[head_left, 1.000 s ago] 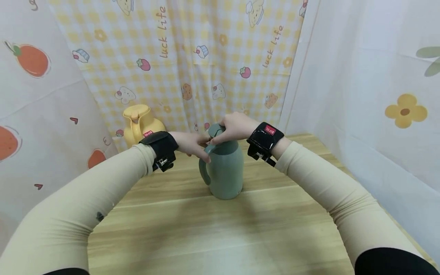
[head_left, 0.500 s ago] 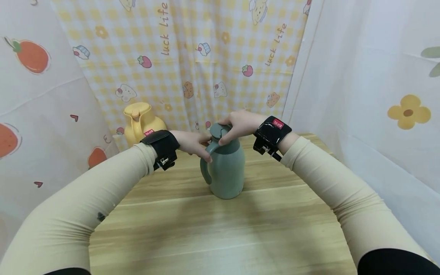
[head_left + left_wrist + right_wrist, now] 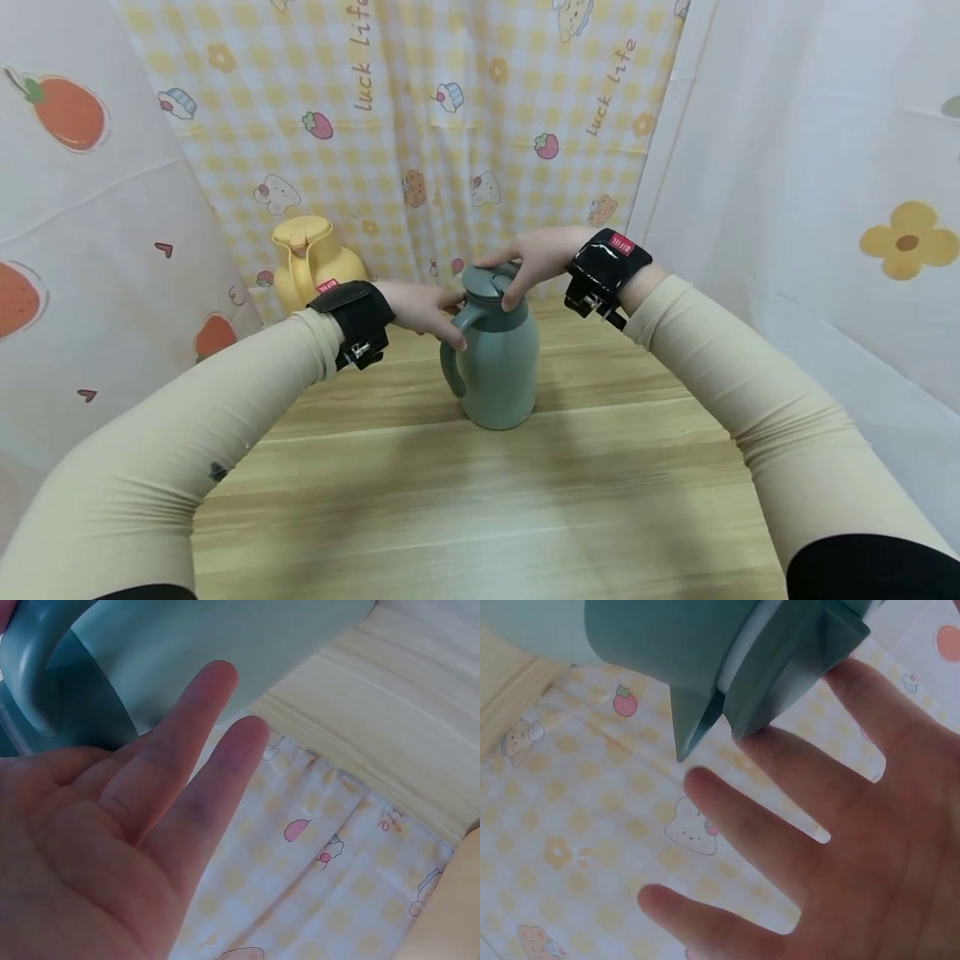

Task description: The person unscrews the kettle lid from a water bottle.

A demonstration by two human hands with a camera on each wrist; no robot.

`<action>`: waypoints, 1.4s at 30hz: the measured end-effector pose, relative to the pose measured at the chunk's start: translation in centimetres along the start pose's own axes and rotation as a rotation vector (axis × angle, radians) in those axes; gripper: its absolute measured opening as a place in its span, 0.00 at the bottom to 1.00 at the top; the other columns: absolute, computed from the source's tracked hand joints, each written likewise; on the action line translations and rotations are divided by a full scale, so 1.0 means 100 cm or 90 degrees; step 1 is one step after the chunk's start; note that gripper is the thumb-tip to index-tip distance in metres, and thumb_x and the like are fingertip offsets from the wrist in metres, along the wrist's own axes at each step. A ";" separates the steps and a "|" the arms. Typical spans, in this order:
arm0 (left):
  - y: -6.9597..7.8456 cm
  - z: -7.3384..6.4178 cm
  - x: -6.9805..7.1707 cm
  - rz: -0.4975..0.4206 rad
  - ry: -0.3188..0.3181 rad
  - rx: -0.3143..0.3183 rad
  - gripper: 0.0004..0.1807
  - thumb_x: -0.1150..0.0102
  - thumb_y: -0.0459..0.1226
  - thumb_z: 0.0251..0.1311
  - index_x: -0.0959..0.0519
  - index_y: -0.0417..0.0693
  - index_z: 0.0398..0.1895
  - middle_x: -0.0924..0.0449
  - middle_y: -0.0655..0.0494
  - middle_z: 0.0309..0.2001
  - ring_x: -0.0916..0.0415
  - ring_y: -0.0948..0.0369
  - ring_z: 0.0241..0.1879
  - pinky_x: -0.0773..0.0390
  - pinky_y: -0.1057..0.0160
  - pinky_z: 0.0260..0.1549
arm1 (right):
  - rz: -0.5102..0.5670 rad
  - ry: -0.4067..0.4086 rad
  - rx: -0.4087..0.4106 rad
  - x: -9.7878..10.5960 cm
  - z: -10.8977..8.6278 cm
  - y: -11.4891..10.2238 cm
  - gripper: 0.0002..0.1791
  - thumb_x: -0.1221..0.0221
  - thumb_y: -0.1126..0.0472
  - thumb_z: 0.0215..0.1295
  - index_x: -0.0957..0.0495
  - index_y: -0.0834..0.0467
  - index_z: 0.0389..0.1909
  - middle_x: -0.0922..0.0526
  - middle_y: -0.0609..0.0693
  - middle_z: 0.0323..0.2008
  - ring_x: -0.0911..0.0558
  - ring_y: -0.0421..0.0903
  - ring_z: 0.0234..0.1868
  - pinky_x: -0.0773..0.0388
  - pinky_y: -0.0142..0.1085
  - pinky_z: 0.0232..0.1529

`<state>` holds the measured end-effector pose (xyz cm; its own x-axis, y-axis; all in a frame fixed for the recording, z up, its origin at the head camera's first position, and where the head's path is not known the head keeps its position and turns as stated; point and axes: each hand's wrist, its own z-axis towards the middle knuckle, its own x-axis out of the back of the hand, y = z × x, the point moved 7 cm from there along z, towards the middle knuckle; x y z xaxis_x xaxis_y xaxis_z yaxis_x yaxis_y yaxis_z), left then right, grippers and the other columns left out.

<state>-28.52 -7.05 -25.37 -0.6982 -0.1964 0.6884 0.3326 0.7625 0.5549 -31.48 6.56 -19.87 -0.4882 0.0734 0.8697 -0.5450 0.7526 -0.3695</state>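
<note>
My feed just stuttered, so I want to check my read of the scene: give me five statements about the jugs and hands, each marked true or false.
1. The green jug stands upright on the table. True.
2. The right hand touches the lid. True.
3. The left hand is well away from the green jug. False: it is at the handle.
4. In the head view, the yellow jug is left of the green jug. True.
5. The yellow jug lies on its side. False: it is upright.
</note>
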 end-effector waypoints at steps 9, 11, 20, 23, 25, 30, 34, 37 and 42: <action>0.006 -0.001 0.000 -0.004 0.010 -0.012 0.46 0.41 0.43 0.61 0.56 0.43 0.76 0.41 0.41 0.70 0.25 0.51 0.55 0.27 0.49 0.52 | 0.089 -0.069 0.059 0.001 -0.001 0.008 0.47 0.32 0.59 0.56 0.44 0.42 0.74 0.39 0.50 0.70 0.38 0.50 0.67 0.41 0.50 0.64; 0.006 0.000 -0.001 -0.006 0.010 -0.015 0.46 0.41 0.43 0.61 0.54 0.42 0.76 0.40 0.41 0.70 0.24 0.52 0.54 0.27 0.50 0.52 | 0.095 -0.077 0.058 0.000 -0.001 0.009 0.47 0.32 0.60 0.56 0.44 0.41 0.74 0.40 0.50 0.71 0.38 0.52 0.67 0.41 0.50 0.65; 0.006 0.000 0.000 -0.020 0.014 -0.016 0.46 0.41 0.42 0.61 0.55 0.42 0.76 0.42 0.41 0.70 0.24 0.52 0.54 0.27 0.49 0.53 | 0.089 -0.086 0.056 0.003 -0.005 0.006 0.46 0.34 0.61 0.58 0.45 0.42 0.75 0.42 0.54 0.72 0.37 0.57 0.67 0.39 0.52 0.64; 0.006 0.000 0.002 -0.021 0.021 -0.026 0.47 0.40 0.43 0.61 0.56 0.44 0.76 0.42 0.40 0.70 0.23 0.51 0.52 0.27 0.49 0.52 | 0.086 -0.078 0.047 0.005 -0.005 0.006 0.46 0.34 0.62 0.56 0.44 0.42 0.75 0.39 0.54 0.69 0.33 0.57 0.64 0.37 0.51 0.62; 0.004 0.002 0.003 -0.021 0.025 -0.031 0.47 0.40 0.45 0.61 0.56 0.45 0.77 0.41 0.41 0.70 0.23 0.51 0.51 0.26 0.48 0.51 | 0.067 -0.062 0.041 0.005 -0.005 0.004 0.44 0.34 0.59 0.58 0.42 0.43 0.74 0.36 0.54 0.68 0.33 0.55 0.64 0.37 0.51 0.62; -0.003 0.000 0.001 -0.035 0.025 -0.024 0.46 0.40 0.46 0.63 0.55 0.49 0.77 0.41 0.42 0.70 0.22 0.51 0.50 0.26 0.47 0.49 | -0.032 0.051 0.052 0.008 0.004 -0.009 0.36 0.33 0.42 0.57 0.30 0.46 0.67 0.24 0.51 0.57 0.27 0.49 0.57 0.31 0.47 0.57; -0.006 -0.003 -0.001 -0.046 0.024 -0.017 0.45 0.40 0.45 0.63 0.55 0.51 0.77 0.41 0.43 0.70 0.23 0.51 0.51 0.27 0.45 0.50 | -0.102 0.137 0.073 0.007 0.013 -0.017 0.32 0.29 0.43 0.52 0.22 0.48 0.59 0.19 0.51 0.47 0.24 0.49 0.44 0.26 0.42 0.46; -0.006 -0.004 -0.002 -0.045 0.020 -0.017 0.46 0.41 0.46 0.64 0.56 0.50 0.77 0.42 0.42 0.71 0.23 0.51 0.51 0.28 0.44 0.51 | -0.109 0.149 0.080 0.004 0.015 -0.016 0.31 0.29 0.46 0.53 0.22 0.49 0.58 0.19 0.51 0.44 0.24 0.48 0.40 0.26 0.40 0.42; -0.005 -0.003 -0.002 -0.042 0.017 -0.017 0.47 0.40 0.46 0.63 0.57 0.48 0.77 0.44 0.41 0.72 0.23 0.51 0.53 0.29 0.43 0.53 | -0.099 0.141 0.095 0.003 0.012 -0.015 0.30 0.29 0.49 0.54 0.23 0.49 0.59 0.19 0.51 0.44 0.24 0.47 0.41 0.26 0.40 0.43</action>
<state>-28.37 -7.58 -25.65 -0.7016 -0.2623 0.6626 0.3034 0.7314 0.6108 -31.68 4.66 -19.45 -0.2397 0.1172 0.9637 -0.7038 0.6628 -0.2556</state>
